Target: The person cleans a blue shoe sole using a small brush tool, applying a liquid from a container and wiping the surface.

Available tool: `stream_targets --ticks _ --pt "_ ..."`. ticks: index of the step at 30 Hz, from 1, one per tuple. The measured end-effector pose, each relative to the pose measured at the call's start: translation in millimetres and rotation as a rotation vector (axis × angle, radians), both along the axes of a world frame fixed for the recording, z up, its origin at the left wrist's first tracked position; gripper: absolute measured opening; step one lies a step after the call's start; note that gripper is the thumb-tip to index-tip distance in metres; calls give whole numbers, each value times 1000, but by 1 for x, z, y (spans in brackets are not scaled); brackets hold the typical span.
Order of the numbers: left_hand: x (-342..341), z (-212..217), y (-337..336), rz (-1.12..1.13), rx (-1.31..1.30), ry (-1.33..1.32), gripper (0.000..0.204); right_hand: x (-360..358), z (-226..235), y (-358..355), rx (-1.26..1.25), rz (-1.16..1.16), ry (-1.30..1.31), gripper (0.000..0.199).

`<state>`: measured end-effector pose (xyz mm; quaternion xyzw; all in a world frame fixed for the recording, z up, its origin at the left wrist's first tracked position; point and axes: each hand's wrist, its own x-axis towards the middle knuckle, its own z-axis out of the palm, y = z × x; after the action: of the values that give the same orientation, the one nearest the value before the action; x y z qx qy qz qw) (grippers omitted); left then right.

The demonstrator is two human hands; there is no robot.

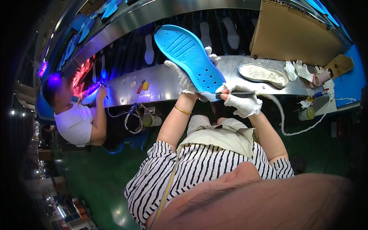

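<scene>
A bright blue shoe sole (188, 53) with ridges at its toe end and several round holes towards the heel is held up over the metal bench edge. My left hand (179, 78), in a grey-white knit glove, grips it from below, fingers wrapped to its far edge. My right hand (245, 102), in a white glove with bare fingertips, is closed round a black pen-like tool (240, 94). The tool's tip meets the heel end, where a pale patch shows; the tip itself is unclear. A pale hose (280, 109) runs from the tool's rear.
A white shoe sole (264, 74), gloves (303, 71) and a large cardboard box (297, 36) occupy the bench on the right. Dark soles (231, 33) lie on the conveyor behind. Red-handled pliers (141, 86) sit left, near a co-worker (74, 119) under purple light.
</scene>
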<state>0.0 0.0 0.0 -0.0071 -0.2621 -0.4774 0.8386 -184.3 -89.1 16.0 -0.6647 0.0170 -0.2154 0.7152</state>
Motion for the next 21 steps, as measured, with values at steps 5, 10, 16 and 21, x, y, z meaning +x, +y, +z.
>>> stream_targets --ticks 5,10,16,21 --pt "-9 12 -7 112 64 -56 115 -3 -18 -8 11 -230 -92 9" --pt "2 17 3 37 13 -197 120 -2 -21 -10 259 45 87 10" --pt "19 22 -5 89 173 -489 122 -1 -6 -13 -55 -126 118 13" --pt "26 21 -7 281 480 -792 115 3 21 -15 -437 -30 402 12"
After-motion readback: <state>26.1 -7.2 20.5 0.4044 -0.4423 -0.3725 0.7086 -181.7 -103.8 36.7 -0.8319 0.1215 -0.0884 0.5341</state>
